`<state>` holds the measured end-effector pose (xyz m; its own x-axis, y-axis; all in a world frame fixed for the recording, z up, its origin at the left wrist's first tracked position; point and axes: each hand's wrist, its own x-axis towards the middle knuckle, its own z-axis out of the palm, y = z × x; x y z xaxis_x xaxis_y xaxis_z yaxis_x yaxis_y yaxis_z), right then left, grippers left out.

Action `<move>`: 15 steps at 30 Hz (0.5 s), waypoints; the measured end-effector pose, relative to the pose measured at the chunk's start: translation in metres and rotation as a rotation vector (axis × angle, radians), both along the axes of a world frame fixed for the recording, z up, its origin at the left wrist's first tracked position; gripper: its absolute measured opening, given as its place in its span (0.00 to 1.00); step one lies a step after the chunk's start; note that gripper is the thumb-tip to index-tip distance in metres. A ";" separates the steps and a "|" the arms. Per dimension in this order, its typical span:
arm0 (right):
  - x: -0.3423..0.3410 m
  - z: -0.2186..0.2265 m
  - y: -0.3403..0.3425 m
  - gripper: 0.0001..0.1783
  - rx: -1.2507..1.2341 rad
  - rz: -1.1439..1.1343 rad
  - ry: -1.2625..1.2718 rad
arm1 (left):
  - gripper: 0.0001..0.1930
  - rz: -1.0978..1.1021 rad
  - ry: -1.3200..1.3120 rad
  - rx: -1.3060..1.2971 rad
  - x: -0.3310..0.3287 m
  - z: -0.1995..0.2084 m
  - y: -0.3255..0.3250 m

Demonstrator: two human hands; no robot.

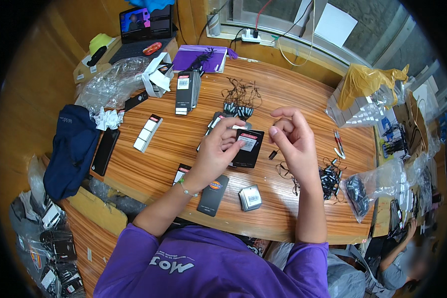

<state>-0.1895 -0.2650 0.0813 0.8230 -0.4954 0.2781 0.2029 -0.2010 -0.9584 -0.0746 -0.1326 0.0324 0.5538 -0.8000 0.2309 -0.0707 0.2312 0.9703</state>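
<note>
My left hand point(222, 144) is closed on a black hang tag point(247, 155) with a red mark and a white barcode sticker, thumb on its face. To its right, my right hand point(294, 139) is raised with curled fingers, thumb tip near a bent finger; anything thin between them is too small to make out. A small black cord seal point(272, 155) shows just below it. Beneath my left hand, more tags are partly hidden. Nearer me are a long dark grey tag point(213, 196) with an orange emblem and a small stack of white-labelled tags point(251, 197).
Bundled cords point(241, 107) lie beyond my hands, beside a stack of black tags point(186, 94). Loose black cords point(330, 179) and red-handled snips point(338, 144) are at right, near plastic bags point(377, 186). A sticker strip point(147, 133) and blue cloth bag point(72, 149) are left.
</note>
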 end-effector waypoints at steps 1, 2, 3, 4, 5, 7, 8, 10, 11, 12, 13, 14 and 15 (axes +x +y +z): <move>0.001 -0.001 0.001 0.11 -0.031 -0.002 0.009 | 0.16 0.018 -0.001 -0.022 0.000 -0.001 -0.001; 0.001 -0.003 0.000 0.11 -0.044 -0.015 0.009 | 0.15 0.010 -0.012 -0.020 0.001 -0.002 -0.001; 0.001 -0.004 -0.001 0.12 -0.059 -0.028 0.009 | 0.15 0.003 -0.022 -0.020 0.003 -0.002 -0.001; 0.001 -0.005 -0.001 0.12 -0.074 -0.039 0.009 | 0.15 -0.004 -0.032 -0.019 0.004 -0.002 0.000; 0.000 -0.004 -0.001 0.11 -0.067 -0.042 0.043 | 0.15 0.000 -0.034 -0.025 0.004 -0.002 0.000; -0.001 0.000 -0.001 0.10 -0.056 -0.046 0.109 | 0.15 0.010 -0.039 -0.039 0.005 -0.001 0.000; 0.000 -0.002 -0.001 0.09 -0.065 -0.033 0.102 | 0.15 0.012 -0.055 -0.047 0.006 -0.001 0.000; 0.002 -0.007 -0.001 0.07 -0.083 -0.011 0.087 | 0.15 0.014 -0.086 -0.064 0.007 -0.002 0.000; 0.002 -0.007 -0.001 0.07 -0.155 -0.027 0.086 | 0.15 0.019 -0.097 -0.067 0.007 -0.002 0.000; 0.003 -0.007 0.000 0.07 -0.227 -0.043 0.085 | 0.15 0.025 -0.107 -0.068 0.007 -0.001 0.001; 0.004 -0.007 0.001 0.06 -0.298 -0.059 0.084 | 0.15 0.030 -0.117 -0.069 0.008 -0.001 0.002; 0.005 -0.008 0.002 0.06 -0.307 -0.066 0.070 | 0.15 0.037 -0.125 -0.085 0.008 -0.002 0.002; 0.006 -0.010 0.002 0.06 -0.317 -0.073 0.056 | 0.15 0.043 -0.132 -0.101 0.009 -0.003 0.002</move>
<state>-0.1838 -0.2628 0.0712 0.8067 -0.4500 0.3829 0.1254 -0.5029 -0.8552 -0.0661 -0.1308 0.0299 0.5469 -0.7451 0.3818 -0.2081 0.3208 0.9240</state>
